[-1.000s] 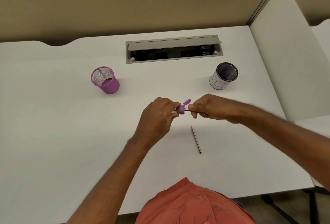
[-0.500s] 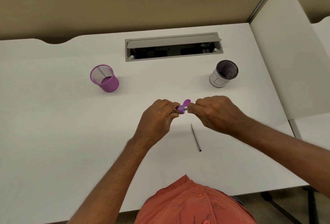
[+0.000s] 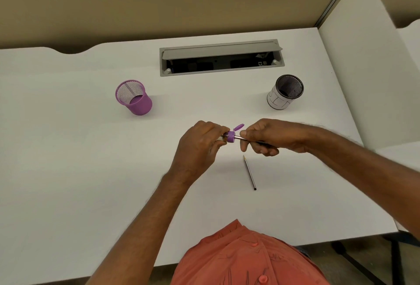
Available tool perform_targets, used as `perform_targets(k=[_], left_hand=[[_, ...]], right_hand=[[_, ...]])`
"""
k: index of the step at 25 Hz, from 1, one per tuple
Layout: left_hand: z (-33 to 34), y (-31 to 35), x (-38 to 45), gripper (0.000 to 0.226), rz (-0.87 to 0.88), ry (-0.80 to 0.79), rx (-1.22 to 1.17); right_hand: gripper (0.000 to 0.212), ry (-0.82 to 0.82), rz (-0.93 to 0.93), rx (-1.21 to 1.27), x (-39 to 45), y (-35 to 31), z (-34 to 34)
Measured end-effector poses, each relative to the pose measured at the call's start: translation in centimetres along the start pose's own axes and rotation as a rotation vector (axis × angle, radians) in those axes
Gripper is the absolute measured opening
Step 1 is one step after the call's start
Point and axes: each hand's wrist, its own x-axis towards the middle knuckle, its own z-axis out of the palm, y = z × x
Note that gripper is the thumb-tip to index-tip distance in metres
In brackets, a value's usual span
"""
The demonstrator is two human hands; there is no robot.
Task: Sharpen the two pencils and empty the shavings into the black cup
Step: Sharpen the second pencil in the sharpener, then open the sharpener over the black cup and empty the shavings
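My left hand (image 3: 201, 142) grips a small purple sharpener (image 3: 231, 136) whose lid flap stands open above it. My right hand (image 3: 270, 137) holds a dark pencil (image 3: 261, 142) with its tip pushed into the sharpener; most of the pencil is hidden in my fingers. A second pencil (image 3: 250, 173) with a pointed tip lies on the white desk (image 3: 79, 148) just below my right hand. The black mesh cup (image 3: 286, 91) stands upright at the back right, well apart from both hands.
A purple mesh cup (image 3: 134, 97) stands at the back left. A grey cable hatch (image 3: 221, 57) with its lid raised is set into the desk at the back. A white partition (image 3: 363, 62) borders the desk on the right.
My right hand has rolled about the pencil, its fingers shifting while the pencil stays in the sharpener. My left hand and the pencil on the desk have stayed put.
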Motion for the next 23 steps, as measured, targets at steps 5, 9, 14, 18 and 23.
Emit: perform_targets(k=[5,9,14,18,23], left_hand=[[-0.3,-0.9,-0.6,0.023,-0.132,0.033,-0.074],[0.1,-1.3,-1.2,0.026,-0.251,0.054,-0.203],[0.8,-0.3,-2.3,0.025,-0.265,0.036,-0.254],[1.1,-0.2,-3.0,0.027,-0.279,0.022,-0.258],[1.2,0.1,-3.7,0.028,-0.305,0.007,-0.252]], right_hand=[[0.039,0.138,-0.031,0.084,-0.6,1.7,1.2],[0.023,0.310,-0.025,0.137,-0.2,4.1,4.4],[0.012,0.641,0.029,0.221,3.2,8.2,10.2],[0.015,0.769,0.066,-0.099,5.3,10.8,12.7],[0.023,0.768,0.057,-0.400,6.7,12.5,13.3]])
